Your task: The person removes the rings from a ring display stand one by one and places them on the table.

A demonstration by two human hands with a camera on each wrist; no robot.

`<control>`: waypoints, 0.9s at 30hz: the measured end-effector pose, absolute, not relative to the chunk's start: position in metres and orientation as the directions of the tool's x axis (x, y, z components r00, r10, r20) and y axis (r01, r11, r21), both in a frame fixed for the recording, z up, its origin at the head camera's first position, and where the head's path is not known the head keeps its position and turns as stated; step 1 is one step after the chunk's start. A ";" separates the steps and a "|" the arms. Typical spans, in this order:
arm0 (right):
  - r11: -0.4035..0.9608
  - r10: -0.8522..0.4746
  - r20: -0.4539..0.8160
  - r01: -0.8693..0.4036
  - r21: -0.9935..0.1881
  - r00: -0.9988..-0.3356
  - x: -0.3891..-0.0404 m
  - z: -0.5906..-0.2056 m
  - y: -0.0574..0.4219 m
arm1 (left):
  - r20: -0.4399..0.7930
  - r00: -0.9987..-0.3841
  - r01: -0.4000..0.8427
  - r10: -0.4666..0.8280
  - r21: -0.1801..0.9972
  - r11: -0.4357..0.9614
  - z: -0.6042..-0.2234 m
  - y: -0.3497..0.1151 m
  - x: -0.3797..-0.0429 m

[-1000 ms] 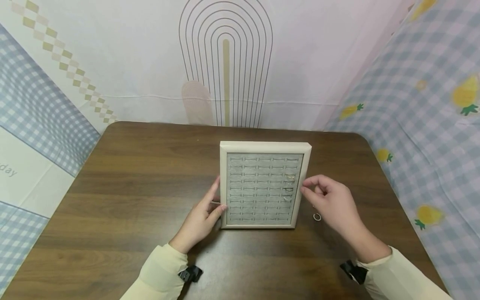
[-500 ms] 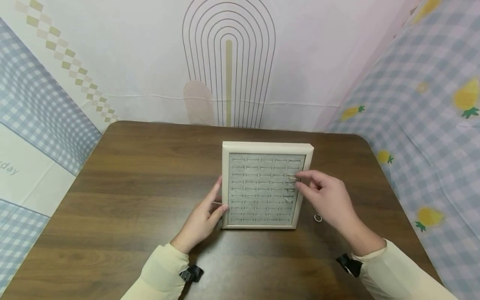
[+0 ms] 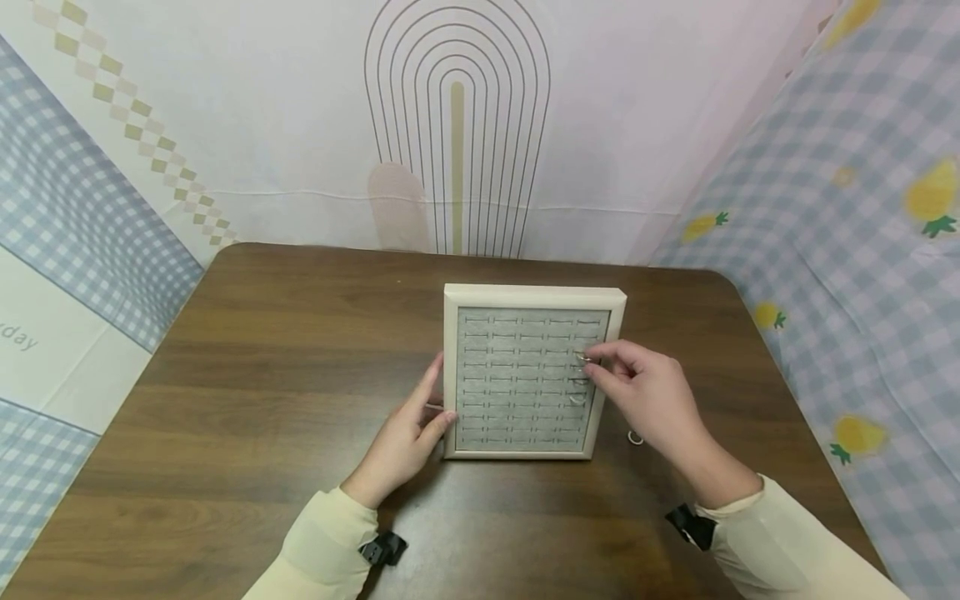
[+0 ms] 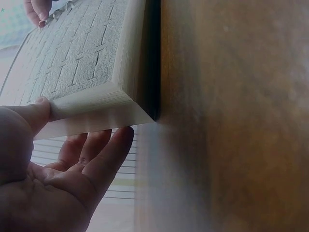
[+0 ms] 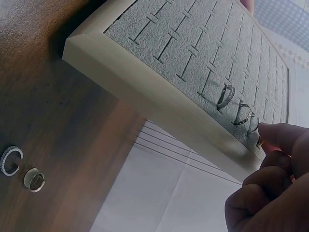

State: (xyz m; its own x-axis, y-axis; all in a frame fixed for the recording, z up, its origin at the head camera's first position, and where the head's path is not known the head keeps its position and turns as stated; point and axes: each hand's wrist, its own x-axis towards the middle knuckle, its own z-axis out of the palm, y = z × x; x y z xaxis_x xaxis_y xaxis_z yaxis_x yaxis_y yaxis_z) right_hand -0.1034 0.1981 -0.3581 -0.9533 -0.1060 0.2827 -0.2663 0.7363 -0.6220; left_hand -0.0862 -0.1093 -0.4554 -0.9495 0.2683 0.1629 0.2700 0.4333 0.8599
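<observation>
A ring display board [image 3: 517, 455], with a cream frame and a slotted grey felt pad, stands upright on the table. My left hand [image 3: 397, 442] holds its left edge, thumb on the front and fingers behind. At the pad's right side, my right hand [image 3: 654, 396] pinches a gold-toned ring [image 5: 260, 141] between thumb and forefinger, right at a slot; the fingertips mostly hide it. Below it in the same column sit several rings, among them a silver pavé ring [image 5: 231, 92] and a dark-stoned ring [image 5: 249, 114].
On the brown wooden table [image 3: 300, 333], right of the board, lie an open silver ring [image 5: 4, 163] with small stones and a wide plain band [image 5: 28, 179]. A printed cloth [image 3: 300, 125] hangs behind, and checked cloth [image 3: 825, 250] borders the right side.
My right hand has moved left from beside the frame's right edge onto the upper ring in the column. The left hand stays on the board's left edge.
</observation>
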 end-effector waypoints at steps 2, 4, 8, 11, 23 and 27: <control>0.743 -0.108 0.284 -0.267 -0.614 -0.953 -0.103 -0.358 0.197 | 0.157 -0.951 0.264 0.267 0.860 0.436 -0.455 -0.109 -0.086; 0.748 -0.113 0.290 -0.274 -0.605 -0.950 -0.103 -0.359 0.197 | 0.150 -0.953 0.258 0.264 0.860 0.440 -0.455 -0.109 -0.086; 0.754 -0.123 0.303 -0.287 -0.591 -0.945 -0.103 -0.358 0.195 | 0.138 -0.955 0.246 0.261 0.862 0.444 -0.454 -0.108 -0.086; 0.756 -0.130 0.302 -0.291 -0.587 -0.944 -0.103 -0.357 0.194 | 0.132 -0.957 0.240 0.259 0.862 0.446 -0.453 -0.109 -0.086; 0.753 -0.132 0.268 -0.273 -0.599 -0.954 -0.101 -0.356 0.188 | 0.123 -0.960 0.230 0.250 0.857 0.461 -0.453 -0.109 -0.085; 0.748 -0.129 0.281 -0.280 -0.601 -0.951 -0.099 -0.358 0.192 | 0.127 -0.958 0.236 0.257 0.858 0.457 -0.452 -0.109 -0.085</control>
